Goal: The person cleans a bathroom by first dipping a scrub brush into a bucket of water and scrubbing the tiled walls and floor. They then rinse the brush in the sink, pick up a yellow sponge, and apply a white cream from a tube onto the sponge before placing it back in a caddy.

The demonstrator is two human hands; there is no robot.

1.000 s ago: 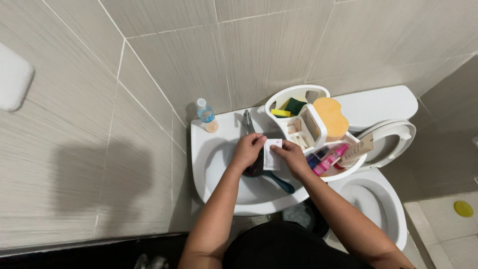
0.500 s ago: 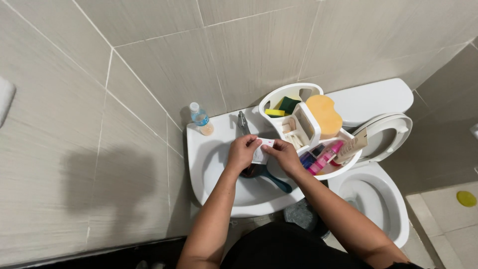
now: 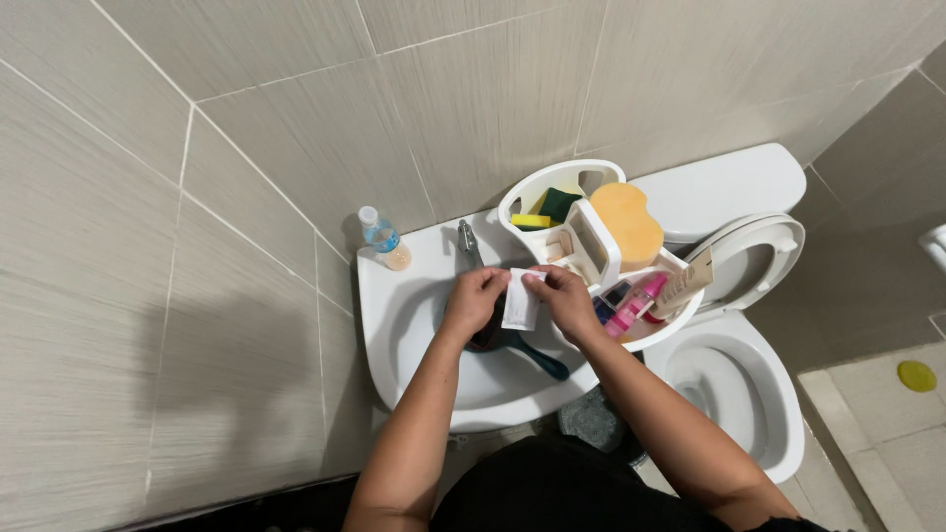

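Now | both hands pinch a small white packet over the sink | left hand steadies, right hand grips the top edge | best kept low above the basin.

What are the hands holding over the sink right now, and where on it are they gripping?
Both hands hold a small white sachet above the sink: the left hand pinches its upper left edge, and the right hand pinches its upper right corner.

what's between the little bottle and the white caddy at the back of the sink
The tap, standing on the sink rim between bottle and caddy; shown in the head view.
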